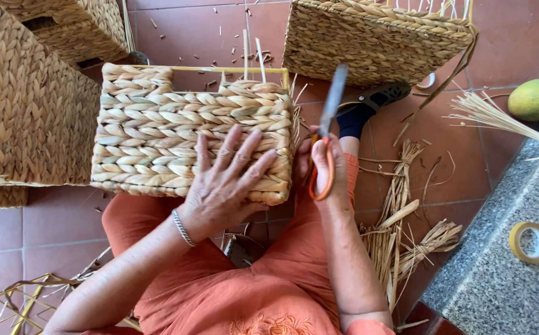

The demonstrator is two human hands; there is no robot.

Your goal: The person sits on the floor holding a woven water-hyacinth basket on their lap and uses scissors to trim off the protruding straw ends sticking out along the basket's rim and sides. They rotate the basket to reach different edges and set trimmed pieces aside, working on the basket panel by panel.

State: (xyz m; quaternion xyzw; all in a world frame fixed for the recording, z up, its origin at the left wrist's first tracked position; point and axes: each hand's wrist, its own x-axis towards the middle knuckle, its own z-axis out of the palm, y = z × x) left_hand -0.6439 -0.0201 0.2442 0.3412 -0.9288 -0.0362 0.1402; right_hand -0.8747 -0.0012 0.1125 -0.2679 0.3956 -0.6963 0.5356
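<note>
A woven straw basket with a yellow wire frame rests on my lap, its braided side facing up. My left hand lies flat on that side, fingers spread, near the basket's right end. My right hand grips orange-handled scissors beside the basket's right edge. Their blades point up and away, blurred, so I cannot tell if they touch the weave. A silver bracelet circles my left wrist.
Larger woven baskets stand at the left and at the top right. Loose straw lies on the red tile floor. A grey stone step at right holds a tape roll. Two green-yellow fruits sit nearby. A wire frame lies bottom left.
</note>
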